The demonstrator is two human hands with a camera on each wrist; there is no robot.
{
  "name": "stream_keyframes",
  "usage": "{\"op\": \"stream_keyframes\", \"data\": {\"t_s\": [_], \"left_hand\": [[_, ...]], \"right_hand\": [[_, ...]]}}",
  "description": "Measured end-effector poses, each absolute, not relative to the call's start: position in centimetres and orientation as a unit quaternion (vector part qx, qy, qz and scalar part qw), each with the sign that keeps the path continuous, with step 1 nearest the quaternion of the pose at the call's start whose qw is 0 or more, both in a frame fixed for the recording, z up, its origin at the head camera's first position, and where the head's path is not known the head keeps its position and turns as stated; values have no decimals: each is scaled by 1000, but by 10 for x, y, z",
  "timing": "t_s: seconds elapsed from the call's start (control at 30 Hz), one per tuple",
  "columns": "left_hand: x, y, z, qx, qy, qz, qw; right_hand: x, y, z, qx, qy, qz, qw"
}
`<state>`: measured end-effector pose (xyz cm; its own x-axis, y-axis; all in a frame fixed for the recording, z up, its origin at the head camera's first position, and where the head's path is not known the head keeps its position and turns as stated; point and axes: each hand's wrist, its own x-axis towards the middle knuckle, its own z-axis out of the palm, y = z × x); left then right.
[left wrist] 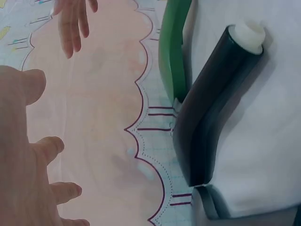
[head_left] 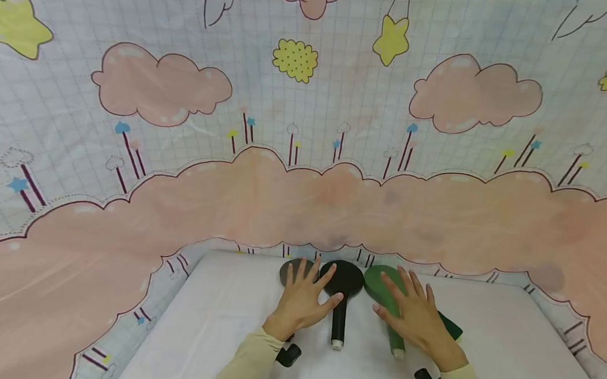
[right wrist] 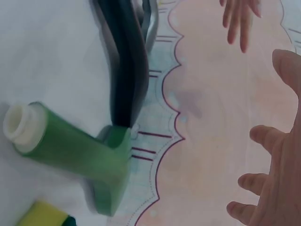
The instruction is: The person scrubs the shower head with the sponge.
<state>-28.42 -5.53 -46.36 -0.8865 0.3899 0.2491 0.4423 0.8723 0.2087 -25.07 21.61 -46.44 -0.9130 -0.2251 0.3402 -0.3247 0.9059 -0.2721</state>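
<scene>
Three round-headed, long-handled items lie side by side near the table's far edge. The grey one (head_left: 285, 274) is partly hidden by my left hand (head_left: 302, 302). In the middle is the black one (head_left: 343, 280), its handle pointing toward me and ending in a white tip. A green one (head_left: 378, 281) lies to the right, under my right hand (head_left: 416, 312) in the head view. Both hands are spread, fingers straight and apart, palms down, holding nothing. The wrist views show the green handle (right wrist: 80, 146) and the black handle (left wrist: 216, 94) beside the hands.
A dark green and yellow sponge-like block (head_left: 450, 326) lies by the right wrist. Dark wrist-worn pieces (head_left: 289, 355) show below both hands. The white table (head_left: 186, 321) has a patterned cloth (head_left: 333, 209) with clouds and stars behind it.
</scene>
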Motion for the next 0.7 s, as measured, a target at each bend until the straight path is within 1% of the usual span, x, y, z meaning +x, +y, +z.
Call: {"op": "stream_keyframes", "data": {"t_s": [0.23,0.5,0.6,0.7], "left_hand": [[-282,-46,-471,-220,-958,-150,104],[-278,-22,-470,-226,-953,-170,106],[-277,-14,-473,-225,-949,-194,108],[-275,-5,-478,-222,-942,-232,99]], "right_hand": [[-243,228,-463,133,-965,162,159],[-238,245,-466,124,-963,160,179],[-238,251,-469,118,-963,160,180],[-236,257,-473,111,-965,159,179]]}}
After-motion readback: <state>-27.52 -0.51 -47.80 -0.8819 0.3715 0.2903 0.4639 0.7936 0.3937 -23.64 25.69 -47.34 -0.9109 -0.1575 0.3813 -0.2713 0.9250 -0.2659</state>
